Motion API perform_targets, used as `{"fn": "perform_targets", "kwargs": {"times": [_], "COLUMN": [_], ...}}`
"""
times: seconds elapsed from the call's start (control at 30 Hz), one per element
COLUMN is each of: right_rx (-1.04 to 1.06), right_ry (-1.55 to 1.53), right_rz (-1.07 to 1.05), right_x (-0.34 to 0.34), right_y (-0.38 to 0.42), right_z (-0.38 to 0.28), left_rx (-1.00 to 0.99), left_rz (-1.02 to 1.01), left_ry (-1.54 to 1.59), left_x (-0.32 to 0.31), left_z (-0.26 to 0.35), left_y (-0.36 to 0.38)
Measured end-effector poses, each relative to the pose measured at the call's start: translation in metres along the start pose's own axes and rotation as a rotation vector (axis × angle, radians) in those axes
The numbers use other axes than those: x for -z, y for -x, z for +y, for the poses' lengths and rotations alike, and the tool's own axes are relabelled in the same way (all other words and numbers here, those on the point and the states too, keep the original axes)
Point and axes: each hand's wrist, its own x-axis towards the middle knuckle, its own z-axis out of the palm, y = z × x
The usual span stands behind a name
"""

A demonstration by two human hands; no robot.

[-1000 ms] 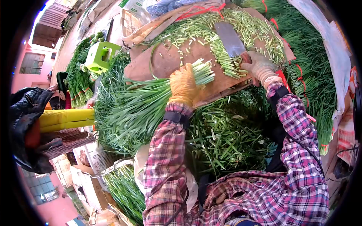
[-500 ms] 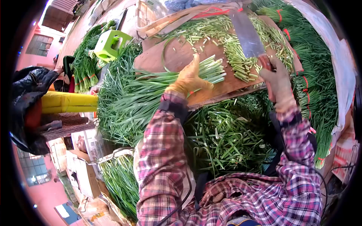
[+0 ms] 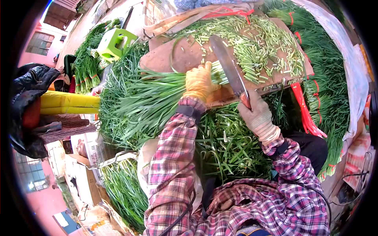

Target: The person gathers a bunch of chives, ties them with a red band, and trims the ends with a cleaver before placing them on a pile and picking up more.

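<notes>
L hand (image 3: 199, 83) fingers gripping stalk bundle (image 3: 153, 91); R hand (image 3: 258, 115) fingers round cleaver (image 3: 228, 65) handle; sack (image 3: 94, 216) w/ orange marks, illeg.

- A lime-green stool (image 3: 105, 44) is sitting between ten and eleven o'clock.
- A yellow padded length (image 3: 71, 104) is stretching out toward nine o'clock.
- A dark, glossy garment (image 3: 29, 94) is bunching at the outer end of it, also at nine.
- A checked cloth (image 3: 69, 128) is hanging just under the yellow length.
- A white slotted basket (image 3: 98, 147) is resting past eight o'clock.
- A cardboard box (image 3: 93, 187) is standing near it, at eight.
- A barred window (image 3: 39, 43) is showing at ten.
- A pale sheet (image 3: 354, 78) is edging the view at two.
- Blue fabric (image 3: 189, 4) is lying at twelve.
</notes>
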Motion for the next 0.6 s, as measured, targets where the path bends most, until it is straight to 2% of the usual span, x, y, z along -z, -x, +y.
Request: {"fn": "perform_targets", "kwargs": {"times": [0.17, 0.3, 0.4, 0.47, 0.5, 0.53, 0.6], "right_rx": [-0.053, -0.073, -0.060, -0.153, -0.143, -0.140, -0.131], "right_ry": [0.176, 0.197, 0.189, 0.189, 0.186, 0.151, 0.114], "right_rz": [-0.116, -0.148, -0.184, -0.239, -0.246, -0.230, -0.216], "right_x": [-0.015, -0.022, -0.022, -0.023, -0.024, -0.026, -0.027], "right_y": [0.004, 0.004, 0.002, -0.001, 0.000, 0.002, 0.004], "right_z": [0.006, 0.008, 0.005, 0.003, 0.005, 0.009, 0.011], "left_rx": [-0.021, -0.023, -0.002, -0.146, -0.098, 0.053, 0.153], "left_rz": [0.010, 0.027, -0.092, -0.177, -0.296, -0.303, -0.199], "left_ry": [-0.017, -0.014, 0.033, 0.335, 0.770, 1.368, 2.021], "left_x": [-0.005, -0.003, 0.005, 0.006, 0.009, 0.023, 0.013], "left_z": [-0.003, -0.003, -0.006, -0.027, -0.043, -0.042, -0.076], "left_y": [-0.002, -0.001, -0.002, -0.008, -0.010, -0.002, -0.007]}}
